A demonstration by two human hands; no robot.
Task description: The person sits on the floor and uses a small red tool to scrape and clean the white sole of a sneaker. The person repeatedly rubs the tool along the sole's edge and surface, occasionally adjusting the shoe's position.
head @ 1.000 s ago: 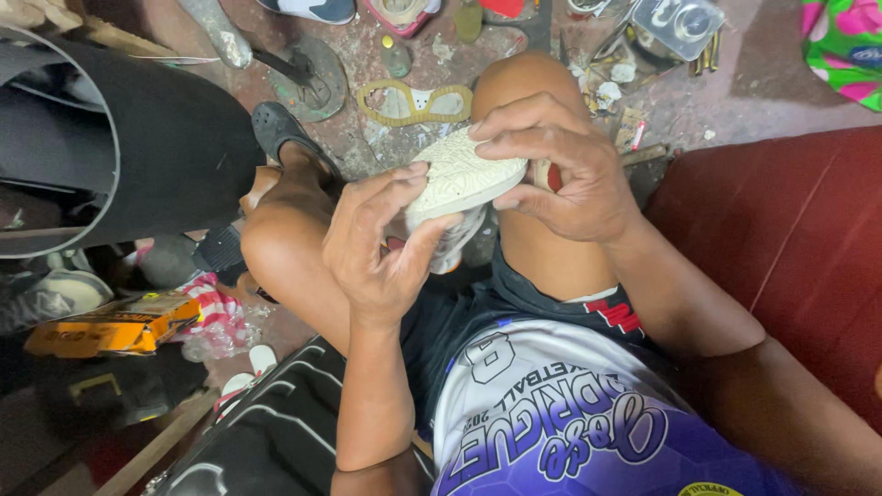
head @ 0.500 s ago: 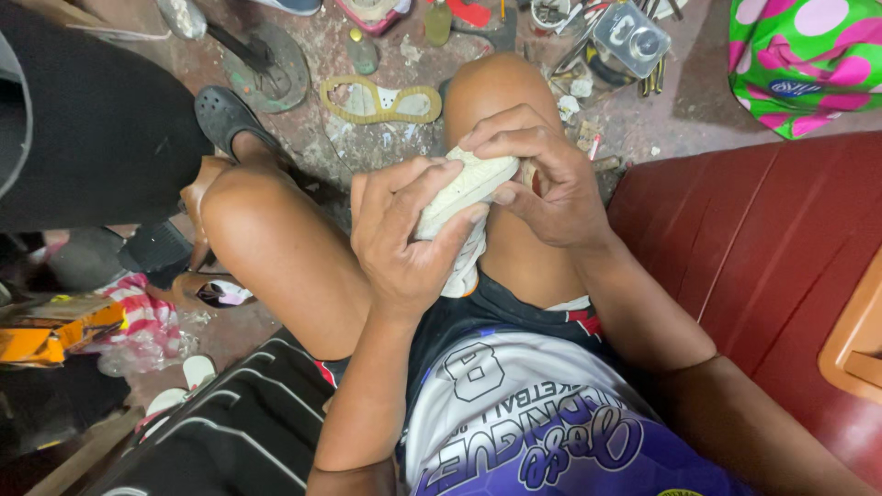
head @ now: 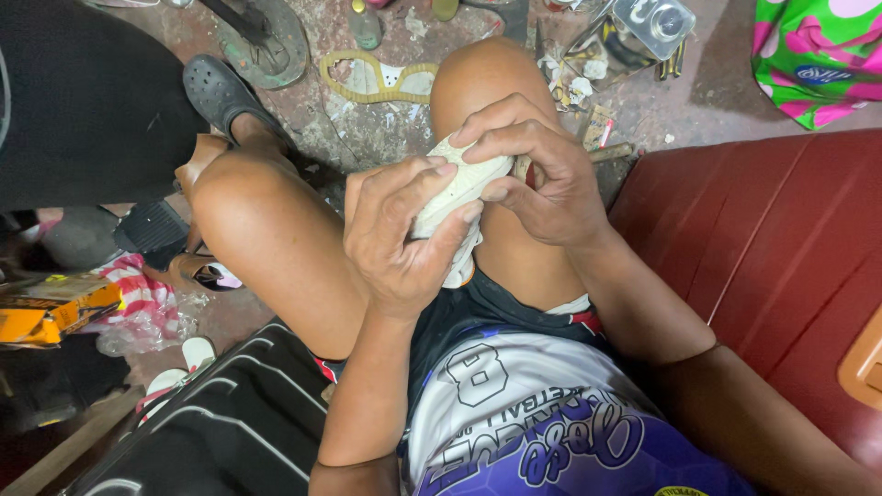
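a pale, off-white shoe sole [head: 459, 188] is held between both hands above the lap, just in front of the right knee. the left hand [head: 400, 234] is wrapped around its near end, the fingers [head: 413, 179] curled over the top and the thumb pressed against the underside. the right hand [head: 542, 174] is closed on the far end, with its fingertips [head: 482, 138] bent down onto the upper edge; a small dark tool handle [head: 525, 167] seems to be tucked under this hand, though what it is cannot be told. the sole is seen edge-on and tilted, its lower end hanging toward the dark shorts [head: 478, 308].

the person is seated on a red bench [head: 772, 248], knees apart. on the dirty concrete floor [head: 367, 129] beyond the knees a yellowish sole outline [head: 377, 78] is lying flat, near a round metal stand base [head: 266, 41]. a dark clog [head: 216, 92] is worn on the left foot. a clear plastic container [head: 648, 23] is set at the top, and a green and pink floral cloth [head: 818, 50] is seen at the upper right. a black striped bag [head: 220, 422] is lying at the lower left.
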